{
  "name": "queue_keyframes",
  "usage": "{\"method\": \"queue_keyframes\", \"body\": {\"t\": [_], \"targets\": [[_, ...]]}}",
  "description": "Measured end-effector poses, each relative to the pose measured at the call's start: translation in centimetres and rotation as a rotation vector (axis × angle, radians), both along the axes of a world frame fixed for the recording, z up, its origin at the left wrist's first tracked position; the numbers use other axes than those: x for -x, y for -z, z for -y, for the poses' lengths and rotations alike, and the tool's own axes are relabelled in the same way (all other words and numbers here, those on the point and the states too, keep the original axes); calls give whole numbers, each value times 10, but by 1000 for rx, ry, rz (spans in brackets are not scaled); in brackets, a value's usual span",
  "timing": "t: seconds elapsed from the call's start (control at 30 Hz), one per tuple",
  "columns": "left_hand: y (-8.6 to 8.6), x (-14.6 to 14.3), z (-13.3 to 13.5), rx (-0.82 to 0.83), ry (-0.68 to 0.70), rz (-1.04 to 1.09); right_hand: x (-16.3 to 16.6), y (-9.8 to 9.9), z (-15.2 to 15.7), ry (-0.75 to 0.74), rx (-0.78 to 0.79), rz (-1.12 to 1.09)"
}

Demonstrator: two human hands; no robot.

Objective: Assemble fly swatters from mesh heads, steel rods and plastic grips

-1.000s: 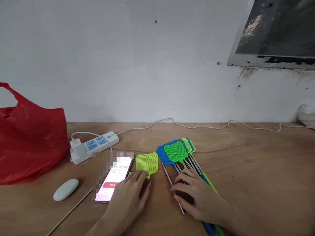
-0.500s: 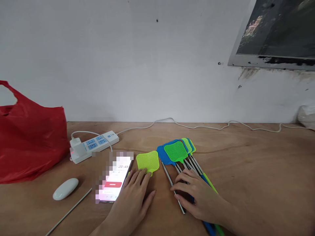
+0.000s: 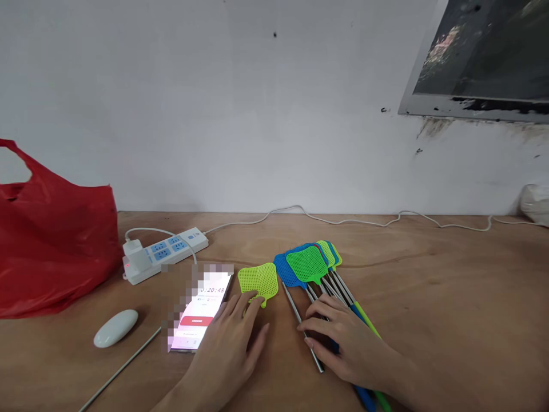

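Observation:
My left hand (image 3: 227,337) rests on the table with its fingers apart, its fingertips at the lower edge of a yellow-green fly swatter head (image 3: 257,280). No handle shows on that head. My right hand (image 3: 338,337) lies loosely curved over the handles of several fly swatters, fingers apart. A green swatter head (image 3: 306,264) tops the pile, with a blue head (image 3: 289,272) and others partly hidden beneath. A loose metal rod (image 3: 294,303) lies slanted at my right fingertips, which seem to touch it. My right hand hides part of the handles.
A lit phone (image 3: 201,312) lies beside my left hand. Further left are a white mouse-shaped object (image 3: 115,328), a power strip (image 3: 165,254) with a plug and cable, and a red plastic bag (image 3: 60,246). A thin white cable (image 3: 343,221) runs along the wall.
My left fingers have shifted slightly and bent more at the yellow-green head. My right hand and the pile look unchanged.

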State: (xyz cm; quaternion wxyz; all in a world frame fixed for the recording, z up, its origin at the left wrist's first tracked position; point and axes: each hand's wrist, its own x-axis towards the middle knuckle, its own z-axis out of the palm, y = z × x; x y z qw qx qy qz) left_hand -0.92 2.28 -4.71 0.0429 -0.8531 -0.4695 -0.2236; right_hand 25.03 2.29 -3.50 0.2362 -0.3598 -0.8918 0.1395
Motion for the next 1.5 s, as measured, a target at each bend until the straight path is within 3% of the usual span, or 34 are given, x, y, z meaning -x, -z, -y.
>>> {"method": "queue_keyframes", "body": {"t": [0.1, 0.27, 0.53, 0.87, 1.1, 1.2, 1.37, 1.5], "targets": [[-4, 2, -3, 5, -74, -41, 0, 0, 0, -1, -3, 0], [-11, 0, -3, 154, -167, -95, 1, 0, 0, 1, 4, -13], [-10, 0, -5, 284, -155, -32, 0, 7, -1, 47, -2, -6], [-19, -4, -4, 436, -237, -110, 4, 6, 2, 162, -31, 96], [-18, -5, -1, 441, -161, 80, 4, 9, 3, 240, -21, 20], [-15, -5, 0, 466, -50, 234, 3, 12, -1, 293, 97, -196], [-18, -7, 3, 541, 77, 330, -1, 9, -13, 339, 545, -801], [-23, -11, 6, 605, 96, 347, -2, -2, -16, 377, 828, -1043]]}}
